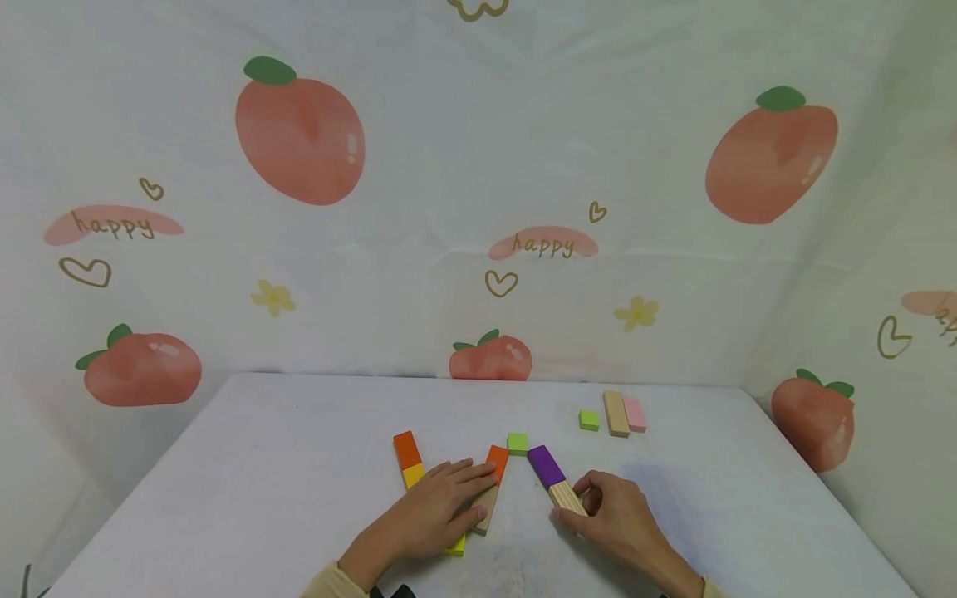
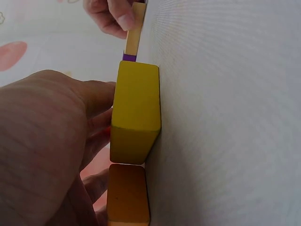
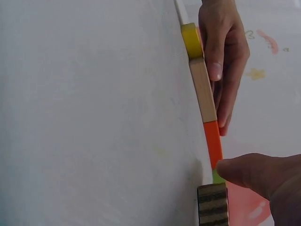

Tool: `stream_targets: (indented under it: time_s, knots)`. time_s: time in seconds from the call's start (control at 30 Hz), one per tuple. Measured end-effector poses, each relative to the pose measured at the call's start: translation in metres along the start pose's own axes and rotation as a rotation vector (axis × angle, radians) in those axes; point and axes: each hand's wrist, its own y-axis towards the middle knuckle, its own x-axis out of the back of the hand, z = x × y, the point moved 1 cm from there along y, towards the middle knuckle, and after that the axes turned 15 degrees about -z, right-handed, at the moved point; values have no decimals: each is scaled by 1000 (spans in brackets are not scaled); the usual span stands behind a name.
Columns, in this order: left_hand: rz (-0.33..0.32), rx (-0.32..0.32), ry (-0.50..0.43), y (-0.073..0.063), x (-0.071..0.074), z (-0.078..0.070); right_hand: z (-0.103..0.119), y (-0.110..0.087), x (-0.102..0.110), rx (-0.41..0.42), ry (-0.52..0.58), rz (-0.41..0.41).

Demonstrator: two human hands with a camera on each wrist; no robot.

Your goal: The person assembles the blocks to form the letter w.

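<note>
My left hand [image 1: 441, 511] lies over two slanted rows of blocks, fingers extended and touching the orange block [image 1: 497, 462] and the plain wooden block [image 1: 488, 507]. Partly covered by it, the other row shows a red-orange block [image 1: 407, 449], a yellow-orange block [image 1: 413, 474] and a yellow block [image 1: 454, 549]. My right hand [image 1: 616, 515] pinches a striped wooden block [image 1: 568, 499] between thumb and fingers. That block meets the end of a purple block [image 1: 547, 467]. Between the orange and purple tops is a light green block [image 1: 517, 444].
Farther back on the right lie another green block [image 1: 589, 420], a wooden block [image 1: 616, 414] and a pink block [image 1: 635, 414]. The white table [image 1: 299, 415] ends at a hanging fruit-print cloth [image 1: 419, 208], which also runs along the right side.
</note>
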Motion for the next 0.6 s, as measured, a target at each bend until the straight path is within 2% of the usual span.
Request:
stream_targets:
  time_s: [0.2, 0.43, 0.5, 0.6]
  knots:
    - [-15, -23, 4, 0, 1, -1, -4, 6, 4, 15, 83, -6]
    - [-37, -45, -2, -1, 3, -4, -10, 29, 12, -9, 51, -28]
    - [-38, -47, 2, -1, 4, -4, -14, 38, 13, 11, 51, -37]
    - [-36, -50, 12, -1, 3, -4, -23, 54, 15, 84, 57, -65]
